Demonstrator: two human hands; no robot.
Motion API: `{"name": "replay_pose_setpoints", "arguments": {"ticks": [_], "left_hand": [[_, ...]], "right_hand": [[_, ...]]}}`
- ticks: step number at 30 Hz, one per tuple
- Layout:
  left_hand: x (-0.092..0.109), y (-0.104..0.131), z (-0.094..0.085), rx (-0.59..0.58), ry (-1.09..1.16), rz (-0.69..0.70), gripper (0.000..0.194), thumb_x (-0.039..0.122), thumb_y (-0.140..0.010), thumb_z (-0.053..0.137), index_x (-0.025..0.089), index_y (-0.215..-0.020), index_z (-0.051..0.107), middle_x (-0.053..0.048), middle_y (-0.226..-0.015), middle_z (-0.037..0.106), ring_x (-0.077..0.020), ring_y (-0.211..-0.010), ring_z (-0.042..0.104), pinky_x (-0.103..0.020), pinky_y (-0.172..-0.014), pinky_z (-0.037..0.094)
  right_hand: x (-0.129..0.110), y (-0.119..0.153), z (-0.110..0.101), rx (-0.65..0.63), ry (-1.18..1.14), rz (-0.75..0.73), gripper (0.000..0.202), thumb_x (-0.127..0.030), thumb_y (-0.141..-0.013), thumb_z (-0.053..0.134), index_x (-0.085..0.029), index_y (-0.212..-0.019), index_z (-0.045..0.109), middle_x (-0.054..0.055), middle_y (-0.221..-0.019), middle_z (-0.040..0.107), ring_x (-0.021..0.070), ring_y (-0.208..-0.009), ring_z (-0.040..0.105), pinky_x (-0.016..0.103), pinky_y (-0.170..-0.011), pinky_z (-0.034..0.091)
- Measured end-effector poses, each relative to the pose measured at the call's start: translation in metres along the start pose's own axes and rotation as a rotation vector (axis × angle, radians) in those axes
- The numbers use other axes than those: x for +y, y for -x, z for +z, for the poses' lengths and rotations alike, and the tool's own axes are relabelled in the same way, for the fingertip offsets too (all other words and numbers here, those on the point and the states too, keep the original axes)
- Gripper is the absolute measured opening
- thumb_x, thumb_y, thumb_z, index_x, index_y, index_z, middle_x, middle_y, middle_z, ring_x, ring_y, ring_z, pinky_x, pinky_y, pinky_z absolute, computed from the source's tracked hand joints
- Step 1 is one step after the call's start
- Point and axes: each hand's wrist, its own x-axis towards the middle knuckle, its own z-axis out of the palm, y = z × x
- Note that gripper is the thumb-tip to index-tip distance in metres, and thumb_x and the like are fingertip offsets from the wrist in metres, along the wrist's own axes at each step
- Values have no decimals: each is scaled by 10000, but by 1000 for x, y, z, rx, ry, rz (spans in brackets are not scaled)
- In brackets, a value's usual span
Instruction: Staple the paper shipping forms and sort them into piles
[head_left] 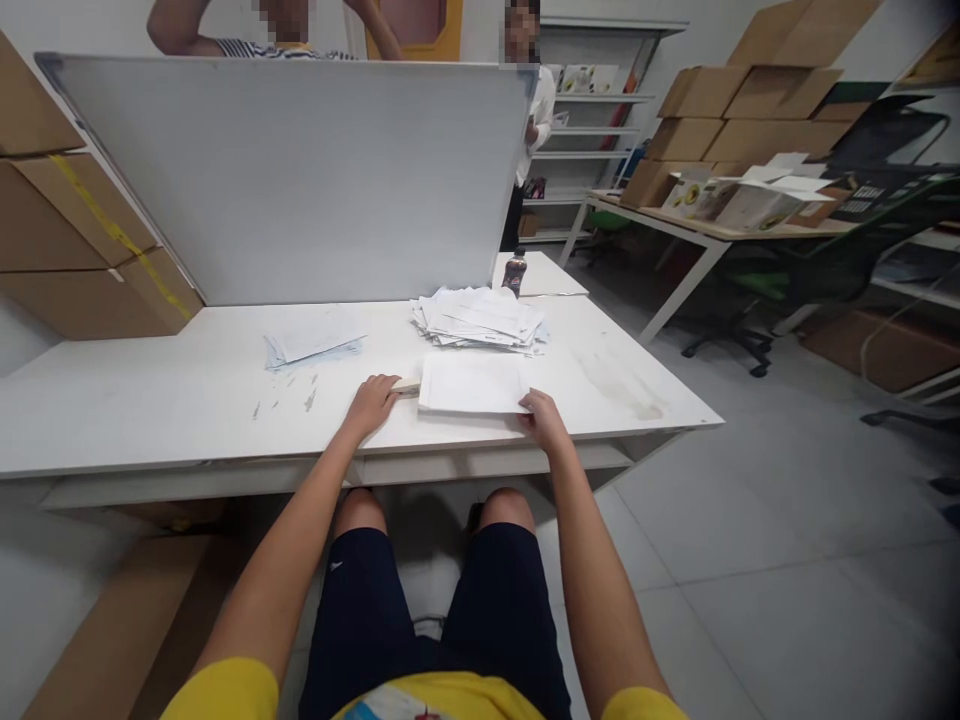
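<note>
A white sheet of paper (474,383) lies on the white desk in front of me. My right hand (545,418) pinches its lower right corner. At the sheet's left side my left hand (373,405) is closed around a short, pale, flat-edged piece (407,387) with a darker lower edge; its kind is unclear and my fingers cover part of it. Behind the sheet is a messy pile of papers (480,320). A smaller stack of white and bluish sheets (315,345) rests farther left, with dark smudges on the desktop near it.
A whiteboard panel (300,180) stands along the desk's back edge. Cardboard boxes (90,235) are stacked at the left. A dark bottle (514,272) stands behind the paper pile. Two people are beyond the panel. At right are a box-laden table (712,235) and a chair (810,250).
</note>
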Motion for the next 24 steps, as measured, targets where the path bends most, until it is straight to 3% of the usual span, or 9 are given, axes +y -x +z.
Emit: {"name": "replay_pose_setpoints", "arguments": {"ticks": [6, 24], "left_hand": [[-4, -1, 3, 21, 92, -13, 359, 242, -911, 450, 175, -1244, 562, -110, -1135, 599, -275, -1065, 491, -409, -949, 410], [2, 8, 4, 78, -24, -75, 320, 227, -913, 464, 179, -1207, 582, -102, -1123, 627, -273, -1069, 520, -412, -931, 443]], "right_hand": [[-2, 2, -4, -76, 221, 170, 168, -250, -504, 515, -227, -599, 378, -63, -494, 372, 85, -410, 367, 199, -375, 209], [-2, 1, 7, -12, 413, 236, 100, -193, -577, 499, -224, -583, 404, -41, -396, 419, 91, -345, 342, 212, -354, 220]]}}
